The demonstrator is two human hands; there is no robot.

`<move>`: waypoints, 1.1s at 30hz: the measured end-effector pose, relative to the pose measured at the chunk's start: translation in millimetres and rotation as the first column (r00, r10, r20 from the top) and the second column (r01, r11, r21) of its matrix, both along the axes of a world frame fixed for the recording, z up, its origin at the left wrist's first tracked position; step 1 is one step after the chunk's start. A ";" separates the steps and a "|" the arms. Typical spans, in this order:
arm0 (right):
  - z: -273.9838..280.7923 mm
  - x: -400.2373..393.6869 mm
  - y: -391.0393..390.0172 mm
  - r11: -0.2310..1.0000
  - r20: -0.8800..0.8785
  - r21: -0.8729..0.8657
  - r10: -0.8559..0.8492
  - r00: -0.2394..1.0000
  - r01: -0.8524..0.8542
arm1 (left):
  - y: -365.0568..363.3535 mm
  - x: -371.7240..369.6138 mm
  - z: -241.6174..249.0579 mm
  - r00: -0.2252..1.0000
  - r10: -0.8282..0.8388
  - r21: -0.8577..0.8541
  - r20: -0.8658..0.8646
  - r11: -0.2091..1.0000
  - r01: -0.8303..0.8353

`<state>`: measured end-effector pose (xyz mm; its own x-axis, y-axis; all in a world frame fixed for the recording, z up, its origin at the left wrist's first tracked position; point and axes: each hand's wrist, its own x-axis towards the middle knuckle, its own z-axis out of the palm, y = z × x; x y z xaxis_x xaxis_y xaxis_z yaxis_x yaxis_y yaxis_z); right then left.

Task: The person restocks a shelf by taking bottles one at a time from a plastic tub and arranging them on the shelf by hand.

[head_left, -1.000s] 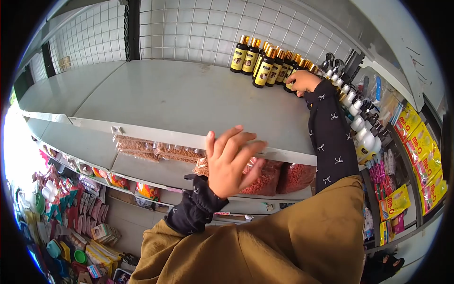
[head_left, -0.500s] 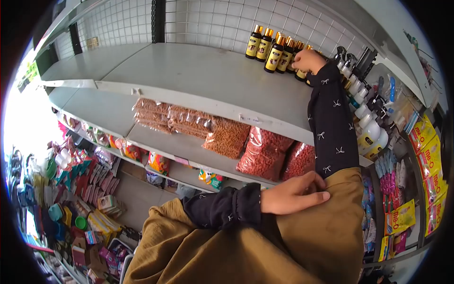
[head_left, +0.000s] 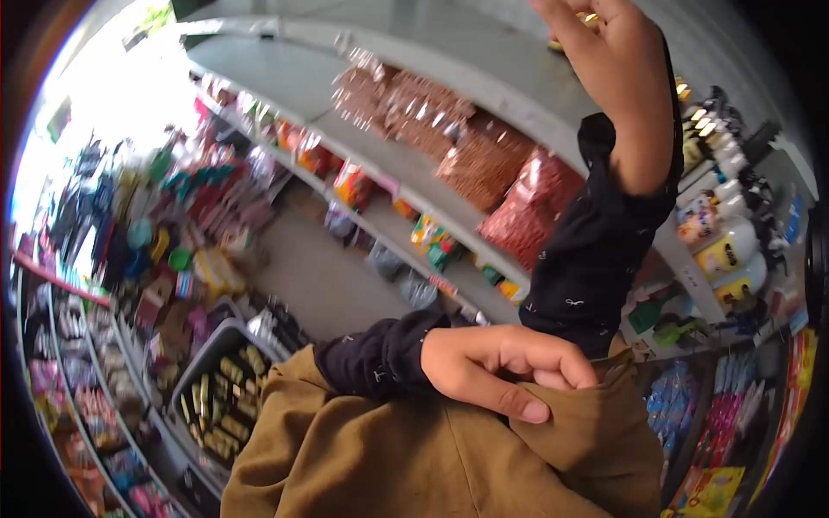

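My right hand [head_left: 620, 73] is raised in front of the upper shelf, cut off by the top edge of the view. Its fingers look apart, and gold-capped bottles [head_left: 591, 19] show behind and between them. No item is visible in its grasp. My left hand [head_left: 505, 367] lies low against my body, fingers curled into a fold of the brown cloth [head_left: 570, 432] near my right sleeve. Down at the left, a grey basket [head_left: 200, 361] holds several dark bottles with gold and yellow labels [head_left: 226, 406].
Bags of brown pellets [head_left: 488, 160] and red pellets [head_left: 531, 207] lie on the shelf [head_left: 302, 82] below the top one. White pump bottles [head_left: 732, 250] stand at the right. Piled packaged goods [head_left: 190, 216] and racks fill the left.
My right hand has drawn back from the bottle row, nearer the camera. The view has turned left and down, bringing the basket into sight. My left hand has curled more into the cloth.
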<state>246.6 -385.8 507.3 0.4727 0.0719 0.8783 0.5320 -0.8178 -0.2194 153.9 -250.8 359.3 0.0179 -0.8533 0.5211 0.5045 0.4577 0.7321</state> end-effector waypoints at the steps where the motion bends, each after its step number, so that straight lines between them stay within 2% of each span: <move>1: -12.0 -3.2 18.2 0.999 -0.048 0.012 0.042 0.998 -0.041 | 5.6 -9.9 -3.0 0.998 0.042 0.012 -0.048 0.999 -0.041; 3: -40.0 -7.5 52.8 0.913 -0.194 0.116 0.406 0.893 -0.390 | 16.4 -21.7 -10.8 0.996 0.094 -0.141 0.009 0.986 -0.091; 4: -50.1 -12.2 77.4 0.894 -0.235 0.143 0.448 0.862 -0.425 | 22.3 -30.1 -16.3 0.991 0.128 -0.215 0.042 0.970 -0.116; 5: -66.6 -7.2 92.9 0.838 -0.328 0.161 0.544 0.773 -0.521 | 25.8 -41.3 -22.0 0.985 0.171 -0.202 -0.006 0.965 -0.169; 6: -83.8 -2.9 110.8 0.772 -0.410 0.191 0.624 0.665 -0.607 | 26.6 -52.0 -28.0 0.987 0.162 -0.277 -0.004 0.948 -0.157; 7: -110.3 12.8 134.8 0.749 -0.299 0.033 0.640 0.708 -0.662 | 29.1 -62.0 -30.8 0.988 0.152 -0.352 0.003 0.925 -0.142; 8: -127.8 17.9 160.6 0.717 -0.160 -0.139 0.664 0.730 -0.683 | 35.8 -66.2 -29.7 0.982 0.187 -0.345 -0.022 0.921 -0.183; 10: -153.5 11.6 194.5 0.627 -0.401 -0.078 0.692 0.601 -0.775 | 56.3 -74.1 -22.4 0.964 0.265 -0.333 0.011 0.910 -0.246; 12: -185.6 7.2 225.6 0.546 -0.422 -0.056 0.746 0.516 -0.836 | 73.8 -79.9 -23.5 0.935 0.352 -0.321 0.043 0.891 -0.320; 15: -232.3 -6.3 280.7 0.377 -0.461 -0.019 0.819 0.342 -0.926 | 95.0 -88.0 -34.3 0.849 0.527 -0.409 0.049 0.786 -0.464; 18: -262.9 -27.8 310.4 0.252 -0.561 -0.010 0.799 0.214 -0.968 | 115.3 -99.4 -56.9 0.790 0.601 -0.428 0.118 0.749 -0.506; 20: -283.8 -39.3 328.4 0.148 -0.658 0.104 0.752 0.043 -0.984 | 137.7 -105.3 -75.8 0.743 0.651 -0.442 0.156 0.718 -0.537; 22: -302.2 -49.9 338.6 0.081 -0.700 0.118 0.714 -0.025 -0.990 | 179.9 -118.1 -99.0 0.450 0.807 -0.292 0.383 0.568 -0.770; 23: -311.0 -53.5 343.5 0.066 -0.734 0.128 0.677 -0.050 -0.990 | 203.2 -127.6 -109.0 0.365 0.851 -0.156 0.378 0.447 -0.881; 24: -321.1 -57.0 346.6 0.037 -0.733 0.135 0.677 -0.074 -0.990 | 223.2 -141.1 -120.0 0.282 0.882 -0.013 0.378 0.310 -0.951; 25: -331.9 -59.4 348.0 0.021 -0.776 0.133 0.624 -0.091 -0.991 | 237.5 -157.5 -136.7 0.128 0.917 0.130 0.378 0.084 -0.988; 26: -344.3 -61.6 347.9 0.011 -0.818 0.131 0.567 -0.101 -0.991 | 247.7 -171.8 -158.0 -0.022 0.918 0.268 0.396 -0.139 -0.953; 27: -359.3 -63.0 346.4 0.004 -0.819 0.135 0.563 -0.109 -0.991 | 246.2 -184.5 -181.2 -0.221 0.945 0.453 0.242 -0.311 -0.835; 28: -375.2 -63.8 345.5 -0.040 -0.846 0.116 0.519 -0.119 -0.992 | 244.4 -196.1 -205.7 -0.436 0.891 0.637 0.123 -0.408 -0.654; 30: -400.5 -68.8 346.1 -0.088 -0.873 0.100 0.471 -0.130 -0.991 | 258.9 -216.0 -254.7 -0.570 0.768 0.773 0.291 -0.540 -0.333; 31: -410.5 -71.1 347.5 -0.068 -0.888 0.133 0.435 -0.149 -0.989 | 262.5 -221.1 -271.2 -0.573 0.766 0.773 0.291 -0.541 -0.331; 33: -428.9 -73.2 352.2 -0.020 -0.913 0.194 0.362 -0.188 -0.981 | 265.8 -229.2 -297.8 -0.748 0.659 0.881 0.080 -0.397 -0.256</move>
